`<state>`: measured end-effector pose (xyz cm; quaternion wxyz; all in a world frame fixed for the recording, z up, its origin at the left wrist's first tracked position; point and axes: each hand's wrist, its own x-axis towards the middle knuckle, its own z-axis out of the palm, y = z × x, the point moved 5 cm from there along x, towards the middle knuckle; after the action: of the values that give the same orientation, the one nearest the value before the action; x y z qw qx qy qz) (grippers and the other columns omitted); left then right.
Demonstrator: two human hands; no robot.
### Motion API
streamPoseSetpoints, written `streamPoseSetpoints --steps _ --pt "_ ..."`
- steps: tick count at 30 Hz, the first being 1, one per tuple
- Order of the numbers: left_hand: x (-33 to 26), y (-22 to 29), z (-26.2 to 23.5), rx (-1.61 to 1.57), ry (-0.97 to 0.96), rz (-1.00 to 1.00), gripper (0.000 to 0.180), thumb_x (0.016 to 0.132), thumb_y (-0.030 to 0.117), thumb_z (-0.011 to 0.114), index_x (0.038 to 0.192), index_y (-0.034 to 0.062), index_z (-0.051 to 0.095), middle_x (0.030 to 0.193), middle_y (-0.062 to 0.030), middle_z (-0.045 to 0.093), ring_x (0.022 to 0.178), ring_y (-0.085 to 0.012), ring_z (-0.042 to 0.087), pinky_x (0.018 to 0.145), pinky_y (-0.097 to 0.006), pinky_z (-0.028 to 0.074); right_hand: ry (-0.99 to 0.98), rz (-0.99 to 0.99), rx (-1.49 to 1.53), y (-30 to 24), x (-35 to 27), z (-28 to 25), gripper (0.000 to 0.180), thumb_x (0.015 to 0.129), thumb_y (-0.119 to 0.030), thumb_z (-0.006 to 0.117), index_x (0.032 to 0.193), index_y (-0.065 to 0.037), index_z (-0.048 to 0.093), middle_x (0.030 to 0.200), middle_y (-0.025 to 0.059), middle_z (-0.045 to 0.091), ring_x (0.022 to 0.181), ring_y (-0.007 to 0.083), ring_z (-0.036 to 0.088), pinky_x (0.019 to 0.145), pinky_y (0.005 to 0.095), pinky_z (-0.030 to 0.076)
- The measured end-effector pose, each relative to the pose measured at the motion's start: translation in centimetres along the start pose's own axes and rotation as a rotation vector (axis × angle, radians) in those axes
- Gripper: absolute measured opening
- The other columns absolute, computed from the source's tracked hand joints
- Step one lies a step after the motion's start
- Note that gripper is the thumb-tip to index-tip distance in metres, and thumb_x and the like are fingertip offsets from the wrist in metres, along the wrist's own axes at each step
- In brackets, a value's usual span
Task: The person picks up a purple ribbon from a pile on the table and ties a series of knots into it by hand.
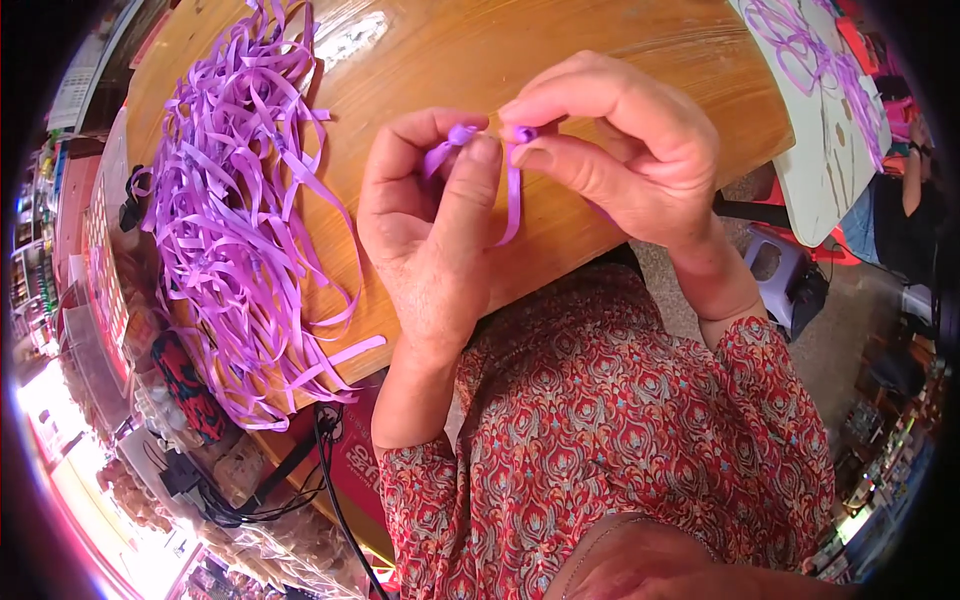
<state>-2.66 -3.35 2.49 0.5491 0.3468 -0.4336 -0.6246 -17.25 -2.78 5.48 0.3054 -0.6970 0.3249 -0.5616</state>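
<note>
Above the wooden table, a narrow purple ribbon [514, 205] is pinched between my two hands, which nearly touch at the fingertips. My left hand [430, 215] is closed, thumb against index finger, on a looped or knotted part of the ribbon. My right hand [625, 150] pinches another small curl of it between thumb and index finger. One end hangs down between the hands. Whether both parts belong to one piece is hidden by the fingers. To the left lies a large heap of purple ribbons [235, 220], tangled and trailing over the table's near edge.
The wooden table [420, 70] spans the top of the view. At the right stands a pale table [825, 150] with more purple ribbons [810, 50], and a person [900, 220] sits beside it. A purple-grey stool [775, 280] is below. Black cables [325, 450] hang at the lower left.
</note>
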Motion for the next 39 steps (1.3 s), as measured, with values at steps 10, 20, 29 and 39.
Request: streamPoseSetpoints --steps 10,20,29,39 --pt "-0.5 -0.7 0.5 0.025 -0.019 0.036 0.017 0.09 0.004 0.057 0.106 -0.0005 0.054 0.087 0.0011 0.054 0.072 -0.0033 0.046 0.064 -0.016 0.039 0.026 -0.118 -0.171 -0.3 -0.2 -0.2 0.025 0.073 0.006 0.067 0.098 0.002 0.066 0.087 0.01 0.064 0.081 0.0183 0.06 0.069 0.0255 0.048" --pt "-0.7 -0.6 0.3 0.262 -0.043 0.104 0.019 0.094 0.011 0.052 0.104 -0.002 0.061 0.083 0.001 0.049 0.075 -0.0063 0.044 0.069 -0.019 0.037 0.152 0.103 0.032 0.7 -1.2 -0.4 0.029 0.076 0.01 0.064 0.105 0.006 0.062 0.096 0.0128 0.062 0.084 0.016 0.06 0.074 0.0241 0.048" --pt "-0.5 -0.9 -0.2 0.181 -0.058 0.108 0.012 0.089 0.008 0.06 0.096 -0.0012 0.063 0.081 0.0007 0.054 0.072 -0.0051 0.045 0.065 -0.017 0.036 0.064 -0.004 -0.005 0.7 -1.0 -0.6 0.023 0.074 0.013 0.065 0.096 0.007 0.061 0.095 0.0147 0.061 0.086 0.0182 0.059 0.075 0.0254 0.049" --pt "-0.6 -1.2 -0.2 0.122 -0.055 0.095 0.014 0.091 0.011 0.058 0.093 -0.0012 0.063 0.076 0.0019 0.053 0.067 -0.0044 0.044 0.06 -0.018 0.035 0.054 -0.046 -0.029 0.1 -0.9 -0.6 0.02 0.073 0.012 0.066 0.092 0.006 0.062 0.091 0.015 0.061 0.082 0.0176 0.06 0.071 0.0244 0.05"
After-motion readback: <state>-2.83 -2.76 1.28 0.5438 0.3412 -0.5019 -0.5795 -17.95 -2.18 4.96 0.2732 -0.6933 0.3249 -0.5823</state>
